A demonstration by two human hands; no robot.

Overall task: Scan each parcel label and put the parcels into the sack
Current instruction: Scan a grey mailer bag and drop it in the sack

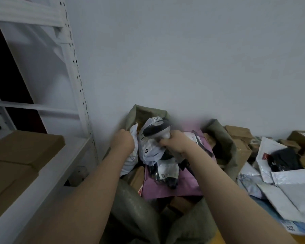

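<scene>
Over on the left stands a white metal rack (pixel 74 67) with flat cardboard boxes (pixel 25 147) on its shelf. Next to it, against the wall, an olive sack (pixel 144 111) gapes open, and both bare arms reach into its mouth. The left hand (pixel 123 142) is closed in a fist at the sack's near-left edge, fingers (pixel 129 138) curled round a white parcel (pixel 130 161); whether it also has the sack's rim I cannot tell. Just beside it a grey parcel (pixel 149 150) lies on top of the load. The right hand (pixel 174 142) is wrapped tight round a handheld scanner (pixel 157 130), whose head hangs over that grey parcel. Beneath them a pink mailer (pixel 165 189) and several brown boxes are already inside, so the sack looks well filled. To the right, a pile of parcels (pixel 280 182), white mailers and cartons, lies outside it, so plenty of scanning and bagging seems left.
</scene>
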